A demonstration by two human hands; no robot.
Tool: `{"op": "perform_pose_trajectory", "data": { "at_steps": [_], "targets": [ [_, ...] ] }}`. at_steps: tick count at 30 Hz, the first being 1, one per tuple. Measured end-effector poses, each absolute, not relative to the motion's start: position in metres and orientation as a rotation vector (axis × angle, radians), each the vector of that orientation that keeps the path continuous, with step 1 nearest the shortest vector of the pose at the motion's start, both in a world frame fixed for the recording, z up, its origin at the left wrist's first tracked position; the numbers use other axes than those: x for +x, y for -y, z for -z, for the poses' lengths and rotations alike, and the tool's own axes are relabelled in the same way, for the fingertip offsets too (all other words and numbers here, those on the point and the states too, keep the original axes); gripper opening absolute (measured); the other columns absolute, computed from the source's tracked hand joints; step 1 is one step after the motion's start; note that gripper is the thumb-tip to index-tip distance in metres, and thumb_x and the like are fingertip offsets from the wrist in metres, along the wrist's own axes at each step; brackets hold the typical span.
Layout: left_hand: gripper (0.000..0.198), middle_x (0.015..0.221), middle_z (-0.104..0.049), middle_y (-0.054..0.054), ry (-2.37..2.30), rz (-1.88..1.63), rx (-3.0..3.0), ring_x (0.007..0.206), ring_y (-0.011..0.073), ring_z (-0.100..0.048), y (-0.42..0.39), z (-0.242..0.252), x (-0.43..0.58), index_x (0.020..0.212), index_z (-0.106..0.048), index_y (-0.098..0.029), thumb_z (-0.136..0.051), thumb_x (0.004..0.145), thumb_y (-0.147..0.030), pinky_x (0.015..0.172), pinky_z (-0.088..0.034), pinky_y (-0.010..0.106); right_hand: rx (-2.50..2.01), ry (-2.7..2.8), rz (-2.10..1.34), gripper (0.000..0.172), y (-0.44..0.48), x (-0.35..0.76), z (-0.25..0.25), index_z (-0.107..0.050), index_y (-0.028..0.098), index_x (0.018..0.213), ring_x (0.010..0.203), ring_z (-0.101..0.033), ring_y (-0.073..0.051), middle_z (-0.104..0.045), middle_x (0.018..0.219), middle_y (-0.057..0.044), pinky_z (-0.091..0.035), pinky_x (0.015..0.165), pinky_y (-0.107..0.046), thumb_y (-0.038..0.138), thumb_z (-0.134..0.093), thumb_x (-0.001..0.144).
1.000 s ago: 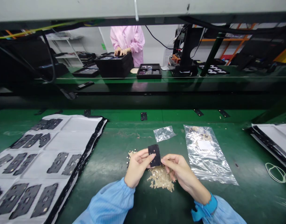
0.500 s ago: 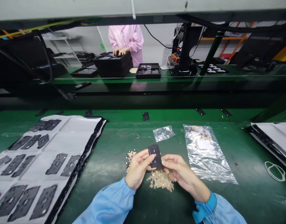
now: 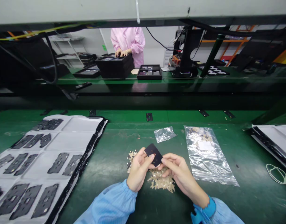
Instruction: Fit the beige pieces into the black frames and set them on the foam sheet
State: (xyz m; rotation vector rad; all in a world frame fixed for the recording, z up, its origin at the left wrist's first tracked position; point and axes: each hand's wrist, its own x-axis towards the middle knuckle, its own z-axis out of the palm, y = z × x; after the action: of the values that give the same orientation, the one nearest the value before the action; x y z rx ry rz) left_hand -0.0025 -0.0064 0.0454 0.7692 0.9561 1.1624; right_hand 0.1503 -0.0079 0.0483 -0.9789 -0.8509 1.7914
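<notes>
A thin black plate with small holes (image 3: 153, 153) is held above the green bench. My left hand (image 3: 139, 169) grips its left side, thumb on top. At its lower right corner, the fingertips of my right hand (image 3: 177, 171) are pinched together against the plate; whether a small piece is between them I cannot make out. Beneath both hands lies a pile of small tan pieces (image 3: 162, 183). A smaller heap of light and dark bits (image 3: 131, 157) is partly hidden behind my left hand.
On the left, a white compartmented tray (image 3: 75, 137) carries several black plates. A clear bag of tan pieces (image 3: 217, 168), a small clear bag (image 3: 164, 134) and a white loop (image 3: 276, 174) lie rightward. Across the bench, a person in pink (image 3: 128, 39) handles stacked black trays (image 3: 114, 68).
The black plate has turned from nearly upright to a slanted position, its top tipping left. My right fingers stay at its lower right corner. The whole view has shifted slightly.
</notes>
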Motion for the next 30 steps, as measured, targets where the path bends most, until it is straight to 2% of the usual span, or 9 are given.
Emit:
{"op": "perform_pose_trajectory", "data": {
  "at_steps": [3, 6, 10, 14, 16, 19, 22, 26, 30],
  "targets": [
    [0.02, 0.09, -0.061, 0.003, -0.936, -1.197, 0.722, 0.078, 0.0121, -0.06, 0.007, -0.043, 0.0, 0.099, -0.054, -0.017, -0.062, 0.082, -0.024, 0.06, -0.052, 0.021, -0.975, 0.862, -1.762, 0.02, 0.01, 0.146, -0.045, -0.063, 0.012, 0.084, 0.06, -0.061, -0.011, -0.066, 0.066, -0.003, -0.055, 0.053, -0.021, 0.029, -0.07, 0.076],
    [0.02, 0.093, -0.06, 0.003, -0.896, -1.25, 0.663, 0.084, 0.0139, -0.059, 0.009, -0.041, 0.003, 0.101, -0.053, -0.018, -0.061, 0.083, -0.021, 0.068, -0.05, 0.024, -0.978, 0.864, -1.737, 0.023, 0.011, 0.143, -0.041, -0.062, 0.014, 0.088, 0.061, -0.06, -0.012, -0.064, 0.066, -0.001, -0.056, 0.052, -0.021, 0.029, -0.073, 0.074],
    [0.01, 0.089, -0.059, 0.004, -0.859, -1.249, 0.719, 0.086, 0.0149, -0.056, 0.01, -0.041, 0.002, 0.094, -0.055, -0.016, -0.056, 0.086, -0.021, 0.074, -0.046, 0.026, -1.009, 0.875, -1.631, 0.025, 0.01, 0.144, -0.041, -0.062, 0.015, 0.089, 0.067, -0.062, -0.013, -0.063, 0.078, -0.002, -0.056, 0.048, -0.021, 0.031, -0.072, 0.074],
    [0.01, 0.081, -0.056, 0.003, -0.861, -1.262, 1.005, 0.08, 0.0141, -0.054, 0.008, -0.042, -0.009, 0.078, -0.056, -0.015, -0.057, 0.084, -0.023, 0.072, -0.043, 0.024, -1.01, 0.952, -1.595, 0.024, 0.009, 0.15, -0.045, -0.056, 0.017, 0.088, 0.042, -0.059, -0.01, -0.061, 0.067, 0.001, -0.044, 0.03, -0.015, 0.037, -0.066, 0.079],
    [0.011, 0.09, -0.056, 0.005, -0.863, -1.294, 1.158, 0.087, 0.017, -0.054, 0.007, -0.045, -0.014, 0.083, -0.058, -0.016, -0.056, 0.085, -0.027, 0.076, -0.044, 0.027, -1.022, 1.005, -1.586, 0.025, 0.009, 0.152, -0.046, -0.055, 0.018, 0.09, 0.039, -0.059, -0.011, -0.061, 0.068, 0.0, -0.042, 0.027, -0.016, 0.038, -0.065, 0.08],
    [0.017, 0.1, -0.055, 0.008, -0.943, -1.275, 1.287, 0.097, 0.0213, -0.055, 0.008, -0.051, -0.016, 0.099, -0.059, -0.018, -0.053, 0.087, -0.027, 0.08, -0.048, 0.031, -1.049, 1.118, -1.539, 0.024, 0.01, 0.153, -0.044, -0.06, 0.018, 0.092, 0.053, -0.064, -0.014, -0.06, 0.071, 0.0, -0.055, 0.042, -0.022, 0.035, -0.068, 0.077],
    [0.013, 0.093, -0.057, 0.007, -1.054, -1.216, 1.393, 0.089, 0.0194, -0.058, 0.009, -0.055, -0.013, 0.094, -0.064, -0.018, -0.057, 0.084, -0.023, 0.073, -0.05, 0.028, -1.063, 1.227, -1.441, 0.016, 0.011, 0.153, -0.04, -0.065, 0.018, 0.086, 0.061, -0.064, -0.014, -0.057, 0.076, -0.001, -0.059, 0.055, -0.027, 0.03, -0.068, 0.076],
    [0.01, 0.083, -0.06, 0.006, -1.138, -1.178, 1.461, 0.078, 0.0176, -0.06, 0.009, -0.055, -0.009, 0.083, -0.068, -0.018, -0.059, 0.082, -0.021, 0.064, -0.05, 0.025, -1.072, 1.317, -1.357, 0.01, 0.01, 0.153, -0.039, -0.066, 0.019, 0.084, 0.06, -0.063, -0.014, -0.056, 0.079, -0.002, -0.059, 0.055, -0.027, 0.028, -0.064, 0.08],
    [0.008, 0.078, -0.063, 0.006, -1.145, -1.182, 1.549, 0.075, 0.0178, -0.061, 0.007, -0.057, -0.01, 0.08, -0.069, -0.019, -0.06, 0.081, -0.018, 0.064, -0.049, 0.026, -1.076, 1.472, -1.228, 0.008, 0.011, 0.155, -0.044, -0.066, 0.02, 0.084, 0.057, -0.062, -0.014, -0.056, 0.078, -0.003, -0.056, 0.053, -0.025, 0.023, -0.059, 0.084]
  ]
}}
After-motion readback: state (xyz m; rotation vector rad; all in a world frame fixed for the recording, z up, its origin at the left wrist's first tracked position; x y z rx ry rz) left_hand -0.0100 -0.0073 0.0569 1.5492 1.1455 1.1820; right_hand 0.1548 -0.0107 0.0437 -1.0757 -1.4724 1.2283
